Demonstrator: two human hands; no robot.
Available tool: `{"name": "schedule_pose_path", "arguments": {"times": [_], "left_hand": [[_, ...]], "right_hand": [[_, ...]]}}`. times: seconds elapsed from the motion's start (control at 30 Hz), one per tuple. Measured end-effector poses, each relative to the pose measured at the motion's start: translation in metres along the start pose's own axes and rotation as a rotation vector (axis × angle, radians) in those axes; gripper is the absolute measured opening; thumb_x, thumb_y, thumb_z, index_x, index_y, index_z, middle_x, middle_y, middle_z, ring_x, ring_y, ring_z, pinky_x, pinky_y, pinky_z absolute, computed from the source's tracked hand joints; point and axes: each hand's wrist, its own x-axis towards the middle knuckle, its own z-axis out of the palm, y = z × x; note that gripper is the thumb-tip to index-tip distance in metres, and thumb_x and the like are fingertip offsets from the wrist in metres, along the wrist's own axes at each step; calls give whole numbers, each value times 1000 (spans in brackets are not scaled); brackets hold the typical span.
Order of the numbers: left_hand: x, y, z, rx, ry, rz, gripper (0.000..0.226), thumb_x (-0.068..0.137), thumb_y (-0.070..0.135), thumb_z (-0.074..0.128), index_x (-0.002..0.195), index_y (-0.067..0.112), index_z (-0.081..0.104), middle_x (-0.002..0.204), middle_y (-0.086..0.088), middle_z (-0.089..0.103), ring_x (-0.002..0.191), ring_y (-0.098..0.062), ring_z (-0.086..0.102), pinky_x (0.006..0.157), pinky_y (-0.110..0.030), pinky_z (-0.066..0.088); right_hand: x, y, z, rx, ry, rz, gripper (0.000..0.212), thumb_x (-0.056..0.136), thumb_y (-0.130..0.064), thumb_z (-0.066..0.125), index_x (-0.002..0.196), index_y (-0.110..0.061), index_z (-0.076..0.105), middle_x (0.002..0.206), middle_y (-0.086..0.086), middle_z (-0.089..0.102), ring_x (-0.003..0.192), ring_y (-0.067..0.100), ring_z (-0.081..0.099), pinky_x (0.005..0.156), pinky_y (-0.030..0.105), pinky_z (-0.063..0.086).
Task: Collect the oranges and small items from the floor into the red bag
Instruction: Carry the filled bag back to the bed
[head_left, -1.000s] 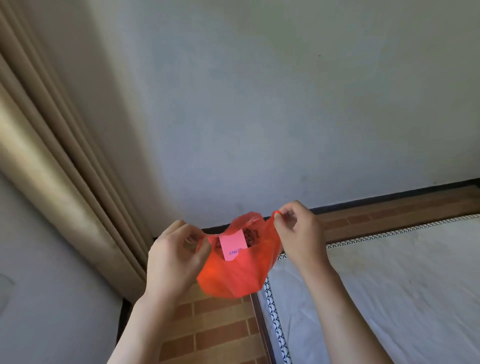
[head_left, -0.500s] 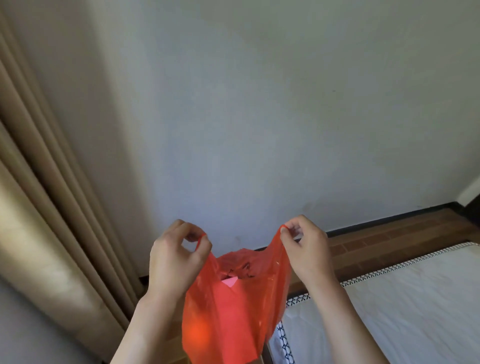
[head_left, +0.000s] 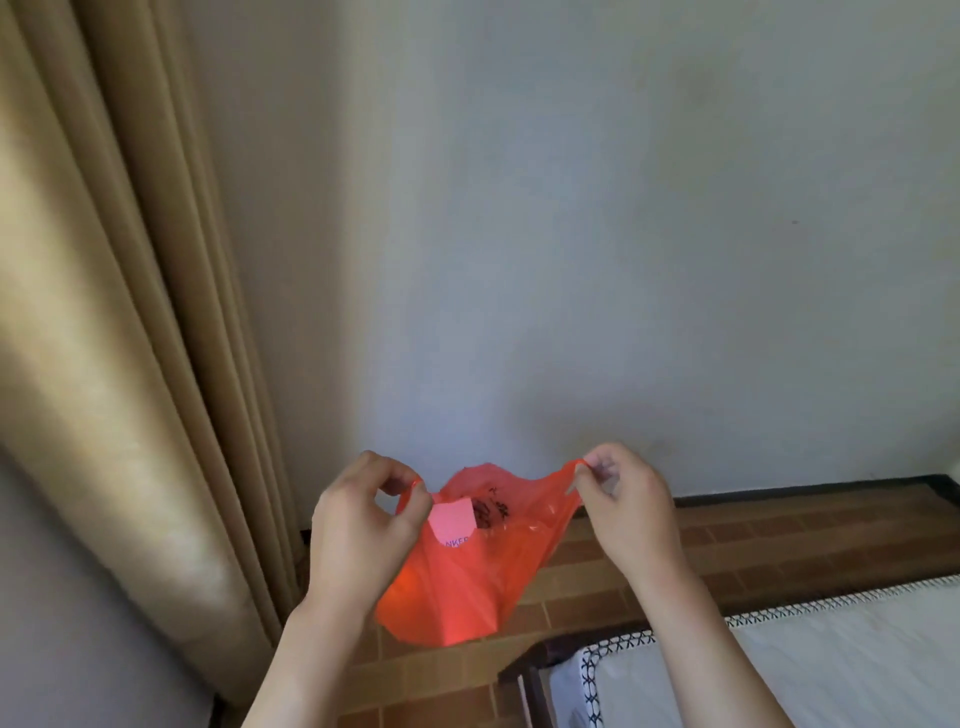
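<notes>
- Currently, the left hand (head_left: 358, 525) pinches the left edge of the red bag (head_left: 467, 582) between thumb and curled fingers (head_left: 387, 475), at the bag's mouth.
- Right hand (head_left: 623, 514): thumb and forefinger are pressed together on the right edge of the bag, the other fingers curled loosely behind.
- Bag position: held in the air between both hands, mouth pulled apart, body hanging below the hands and above the brick floor (head_left: 727, 551).
- Bag contents: a pink card (head_left: 452, 522) with printed letters stands inside near the left hand; dark marks show beside it. Other contents cannot be made out.
- Surroundings: a pale wall (head_left: 571, 234) lies behind the bag, a beige curtain (head_left: 119, 312) hangs at the left, and a white mat (head_left: 857, 660) with a patterned border lies at the lower right.
</notes>
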Motion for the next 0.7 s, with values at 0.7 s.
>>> {"name": "schedule_pose_path", "arguments": {"times": [0.7], "left_hand": [[117,-45,6,101,261,-20,2,79,25,69,77,25,69,79,13,66,81,-7,65,74,-22,48]], "right_hand": [[148,-21,111,121,-210,-206,22,90,-14,73,76,-27,61,73,-13,66,72,4,64,65,23,49]]}}
